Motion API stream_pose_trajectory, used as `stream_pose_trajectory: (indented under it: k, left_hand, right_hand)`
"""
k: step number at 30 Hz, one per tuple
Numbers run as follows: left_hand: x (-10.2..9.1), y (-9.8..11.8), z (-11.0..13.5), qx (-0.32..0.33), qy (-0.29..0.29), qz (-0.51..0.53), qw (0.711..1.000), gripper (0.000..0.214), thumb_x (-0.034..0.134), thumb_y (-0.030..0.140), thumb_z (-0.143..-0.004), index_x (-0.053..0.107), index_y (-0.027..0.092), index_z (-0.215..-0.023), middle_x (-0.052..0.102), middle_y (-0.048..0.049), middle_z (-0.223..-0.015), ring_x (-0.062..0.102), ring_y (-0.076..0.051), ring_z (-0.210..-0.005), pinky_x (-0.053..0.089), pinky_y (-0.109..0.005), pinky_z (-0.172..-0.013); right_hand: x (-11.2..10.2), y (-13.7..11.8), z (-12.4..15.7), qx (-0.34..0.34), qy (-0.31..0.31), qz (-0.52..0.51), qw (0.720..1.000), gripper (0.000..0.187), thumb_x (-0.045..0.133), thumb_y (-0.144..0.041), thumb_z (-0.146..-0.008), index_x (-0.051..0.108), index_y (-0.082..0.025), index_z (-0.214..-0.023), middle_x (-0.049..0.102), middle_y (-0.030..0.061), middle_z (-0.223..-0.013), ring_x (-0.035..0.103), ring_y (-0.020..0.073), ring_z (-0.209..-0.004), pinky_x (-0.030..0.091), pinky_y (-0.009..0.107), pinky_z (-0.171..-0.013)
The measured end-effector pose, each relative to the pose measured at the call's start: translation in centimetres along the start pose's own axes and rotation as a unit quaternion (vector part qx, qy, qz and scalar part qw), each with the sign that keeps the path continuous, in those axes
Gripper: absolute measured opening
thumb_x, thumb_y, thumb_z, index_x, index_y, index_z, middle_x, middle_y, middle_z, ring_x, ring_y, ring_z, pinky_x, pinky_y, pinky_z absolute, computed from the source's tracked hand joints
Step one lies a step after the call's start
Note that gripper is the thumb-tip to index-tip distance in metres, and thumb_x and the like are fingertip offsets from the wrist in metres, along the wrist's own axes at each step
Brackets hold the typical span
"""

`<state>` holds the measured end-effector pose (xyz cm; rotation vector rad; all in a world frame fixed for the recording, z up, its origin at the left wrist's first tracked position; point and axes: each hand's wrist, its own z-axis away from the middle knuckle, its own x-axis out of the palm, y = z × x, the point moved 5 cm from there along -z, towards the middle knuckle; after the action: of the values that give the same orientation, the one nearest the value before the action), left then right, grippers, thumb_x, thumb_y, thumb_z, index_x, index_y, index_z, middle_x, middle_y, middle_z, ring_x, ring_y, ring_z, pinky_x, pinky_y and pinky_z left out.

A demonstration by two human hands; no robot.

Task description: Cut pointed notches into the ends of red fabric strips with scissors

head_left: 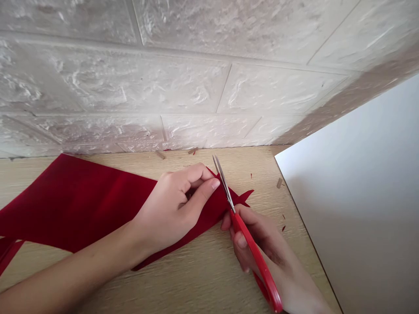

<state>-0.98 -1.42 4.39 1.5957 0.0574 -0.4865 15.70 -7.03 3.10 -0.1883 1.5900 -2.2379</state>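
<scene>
A long piece of dark red fabric (98, 196) lies across the wooden surface, its right end cut into narrow points. My left hand (178, 200) rests over it, thumb and index finger pinching the cloth near its upper right edge. In my right hand (258, 244) is a pair of scissors (240, 224) with red handles and metal blades. The blades are slightly apart and point up and away, across the fabric just right of my left fingertips. Part of the cloth is hidden under my left hand and wrist.
Behind the wooden tabletop (183, 283) rises a white brick-patterned wall (183, 83). A large white panel (360, 196) stands at the right. Small red scraps (283, 228) and a brownish strip (279, 182) lie about. Another red strip (9, 250) shows at the left edge.
</scene>
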Motion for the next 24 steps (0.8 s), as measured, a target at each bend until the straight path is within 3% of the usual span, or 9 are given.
stream_pose_trajectory:
  k: [10,24]
  left_hand:
    - [-0.15,0.32,0.12,0.006,0.01,0.004,1.0,0.03,0.052,0.034,-0.101,0.062,0.022,-0.075,0.058,0.0061,-0.059,0.046,-0.007,-0.049,0.035,-0.02,-0.044]
    - [0.05,-0.13,0.02,-0.016,-0.002,-0.006,1.0,0.031,0.051,0.035,-0.101,0.063,0.021,-0.076,0.058,0.0047,-0.061,0.046,-0.008,-0.052,0.035,-0.021,-0.045]
  right_hand:
    - [-0.24,-0.08,-0.14,-0.002,0.0,0.023,1.0,0.053,0.059,-0.073,-0.093,0.051,-0.023,-0.077,0.054,-0.0002,-0.077,0.046,0.0114,-0.06,0.042,0.026,-0.051]
    - [-0.19,0.44,-0.12,0.013,-0.021,0.04,0.999,0.04,0.054,-0.06,-0.101,0.058,-0.023,-0.087,0.043,-0.006,-0.063,0.037,0.0095,-0.05,0.032,0.025,-0.047]
